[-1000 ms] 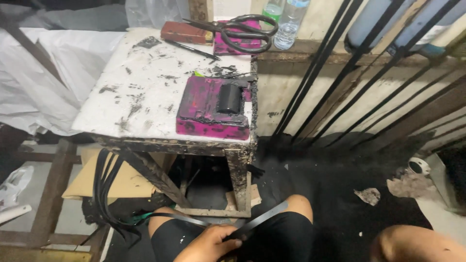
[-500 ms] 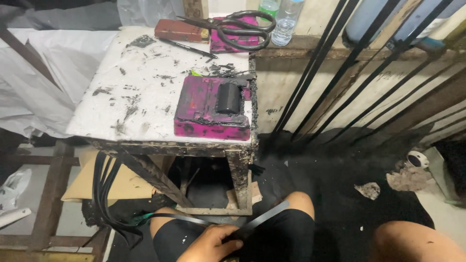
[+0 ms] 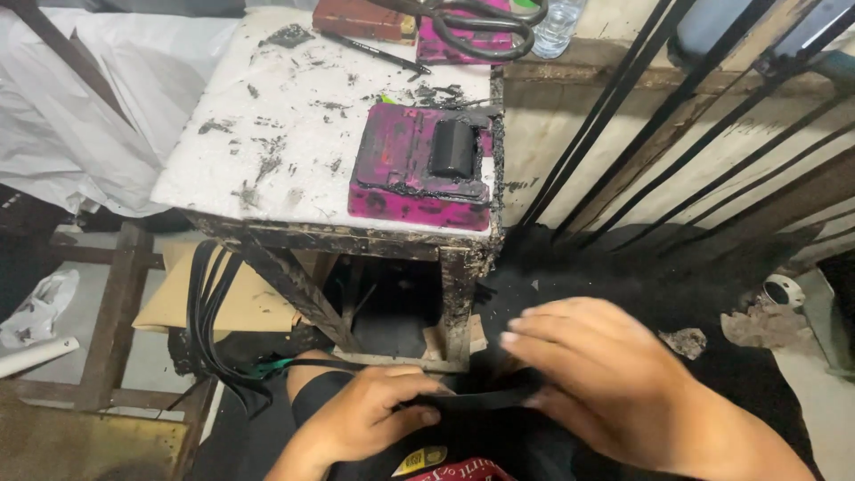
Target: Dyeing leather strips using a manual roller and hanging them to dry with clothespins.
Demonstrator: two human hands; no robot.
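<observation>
My left hand (image 3: 361, 417) pinches one end of a flat black strap (image 3: 476, 398) low in the view, over my lap. My right hand (image 3: 598, 374) lies over the strap's other end, fingers bent down onto it. Straight ahead stands a small stained white table (image 3: 276, 134). On its right part sits a magenta ink-stained block (image 3: 419, 169) with a black roller (image 3: 452, 147) resting in it.
Large black scissors (image 3: 481, 18), a brown box (image 3: 361, 18), a pen (image 3: 374, 53) and a clear plastic bottle (image 3: 559, 22) lie at the table's far edge. Long black straps (image 3: 677, 134) lean against the wall at right. More straps (image 3: 209, 312) hang beside the table leg. White sheeting (image 3: 89, 107) lies left.
My right hand has come into view and settled on the strap. The view has tilted down and moved closer to my hands; the table sits higher in the picture.
</observation>
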